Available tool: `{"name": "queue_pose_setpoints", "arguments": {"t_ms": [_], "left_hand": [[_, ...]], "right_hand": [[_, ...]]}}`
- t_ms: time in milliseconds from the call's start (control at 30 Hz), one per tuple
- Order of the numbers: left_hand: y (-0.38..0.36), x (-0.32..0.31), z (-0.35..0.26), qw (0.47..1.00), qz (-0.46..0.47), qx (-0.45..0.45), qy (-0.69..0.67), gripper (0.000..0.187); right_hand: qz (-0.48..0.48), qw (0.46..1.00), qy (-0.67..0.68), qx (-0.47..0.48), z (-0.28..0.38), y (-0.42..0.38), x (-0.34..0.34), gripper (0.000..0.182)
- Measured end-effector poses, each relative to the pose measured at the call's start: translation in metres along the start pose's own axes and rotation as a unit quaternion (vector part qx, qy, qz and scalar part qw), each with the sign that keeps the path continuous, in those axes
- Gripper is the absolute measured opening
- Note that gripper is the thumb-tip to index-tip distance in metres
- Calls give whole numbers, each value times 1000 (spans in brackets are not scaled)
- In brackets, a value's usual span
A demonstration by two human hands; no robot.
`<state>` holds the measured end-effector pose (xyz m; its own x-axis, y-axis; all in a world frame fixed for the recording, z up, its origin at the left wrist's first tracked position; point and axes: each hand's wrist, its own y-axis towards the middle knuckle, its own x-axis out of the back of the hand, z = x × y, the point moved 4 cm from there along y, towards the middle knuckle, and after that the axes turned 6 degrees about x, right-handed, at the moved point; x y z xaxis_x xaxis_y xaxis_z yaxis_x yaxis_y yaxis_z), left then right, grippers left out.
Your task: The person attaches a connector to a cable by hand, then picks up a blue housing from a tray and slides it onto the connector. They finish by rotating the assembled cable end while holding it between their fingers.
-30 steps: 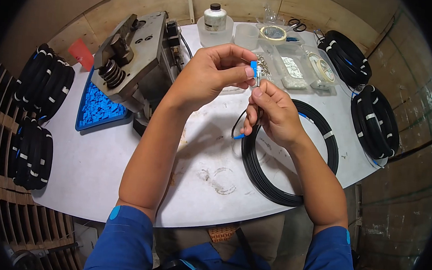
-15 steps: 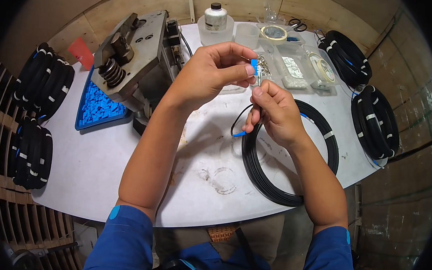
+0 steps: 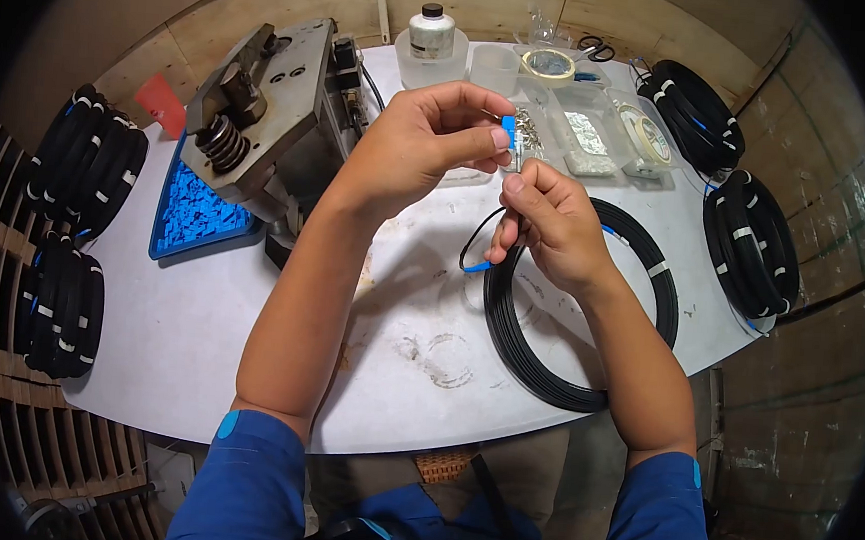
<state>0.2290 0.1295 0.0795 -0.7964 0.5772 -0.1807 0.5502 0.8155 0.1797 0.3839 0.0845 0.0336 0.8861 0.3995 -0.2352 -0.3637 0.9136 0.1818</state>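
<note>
Between thumb and fingers, my left hand (image 3: 439, 142) pinches a small blue connector piece (image 3: 508, 131). My right hand (image 3: 552, 218) is just below and to the right, closed on the end of a black cable with a small metallic tip (image 3: 518, 158). The tip lies right beside the blue piece; whether they touch is too small to tell. A thin black loop with a blue end (image 3: 477, 267) hangs by my right hand's lower fingers. The coiled black cable (image 3: 545, 380) rests on the table below that hand.
A metal press (image 3: 295, 90) stands left, beside a blue tray (image 3: 158, 251) of small blue pieces. Behind my hands are a bottle (image 3: 432, 35), clear containers (image 3: 585, 130), tape (image 3: 549, 64) and scissors (image 3: 596, 49). More black coils (image 3: 752, 242) lie at both sides of the white table (image 3: 196, 354).
Both hands stay almost in place. The metallic tip has shifted very slightly beside the blue piece, and the thin black loop has moved a little left.
</note>
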Motion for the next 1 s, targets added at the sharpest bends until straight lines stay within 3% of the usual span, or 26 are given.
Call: {"name": "queue_pose_setpoints", "arguments": {"t_ms": [1000], "left_hand": [[1,0,1,1000,3,-5,0,26]], "right_hand": [[-26,1000,2,17,0,0,2,28]]}}
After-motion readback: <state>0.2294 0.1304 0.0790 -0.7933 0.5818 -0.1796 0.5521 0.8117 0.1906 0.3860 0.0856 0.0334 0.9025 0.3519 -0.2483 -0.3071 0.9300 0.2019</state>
